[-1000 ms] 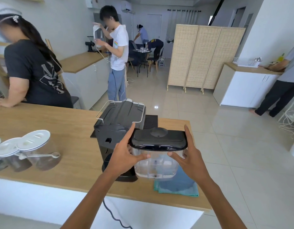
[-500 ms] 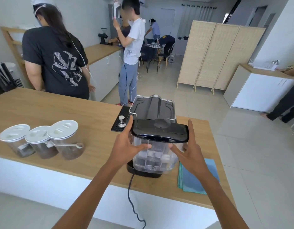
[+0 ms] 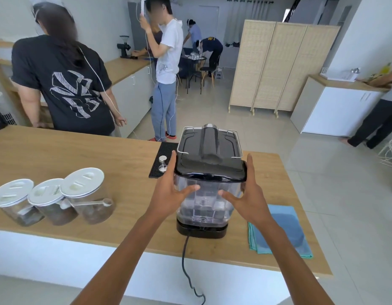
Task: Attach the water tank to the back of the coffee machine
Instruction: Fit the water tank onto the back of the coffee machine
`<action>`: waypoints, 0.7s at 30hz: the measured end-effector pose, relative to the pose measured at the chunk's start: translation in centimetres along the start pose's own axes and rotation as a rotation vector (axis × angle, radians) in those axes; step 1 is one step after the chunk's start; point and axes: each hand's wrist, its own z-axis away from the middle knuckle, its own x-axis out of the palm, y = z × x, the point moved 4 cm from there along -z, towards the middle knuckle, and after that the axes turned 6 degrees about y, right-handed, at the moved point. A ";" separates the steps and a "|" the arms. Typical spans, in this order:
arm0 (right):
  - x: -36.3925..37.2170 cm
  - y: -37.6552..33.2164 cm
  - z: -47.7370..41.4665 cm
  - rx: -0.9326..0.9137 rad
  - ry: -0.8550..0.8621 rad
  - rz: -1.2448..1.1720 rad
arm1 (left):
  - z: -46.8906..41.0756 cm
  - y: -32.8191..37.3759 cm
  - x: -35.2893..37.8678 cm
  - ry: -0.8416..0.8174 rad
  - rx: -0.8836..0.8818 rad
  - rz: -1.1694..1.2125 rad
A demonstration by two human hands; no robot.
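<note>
The clear water tank with a black lid stands upright on the black base at the back of the coffee machine, which faces away from me on the wooden counter. My left hand grips the tank's left side, thumb across its front. My right hand holds the right side the same way. The machine's black top with a wire rail shows just beyond the tank lid. Its front is hidden.
Three lidded glass jars stand at the left. A black mat with a metal tamper lies left of the machine. A folded blue cloth lies at the right. The power cord hangs over the front edge. Several people stand beyond the counter.
The tank has come from beside the machine's right to its back and gone down onto the base. Both hands stayed on it. The view shifted so the machine now sits straight ahead.
</note>
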 end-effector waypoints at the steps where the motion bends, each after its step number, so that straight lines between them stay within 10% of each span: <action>1: 0.2 0.0 0.0 0.003 0.005 0.007 | 0.0 -0.3 0.0 -0.001 0.008 -0.003; 21: 1.8 1.6 0.9 0.045 0.060 0.045 | 1.1 -5.1 0.9 0.014 0.022 -0.111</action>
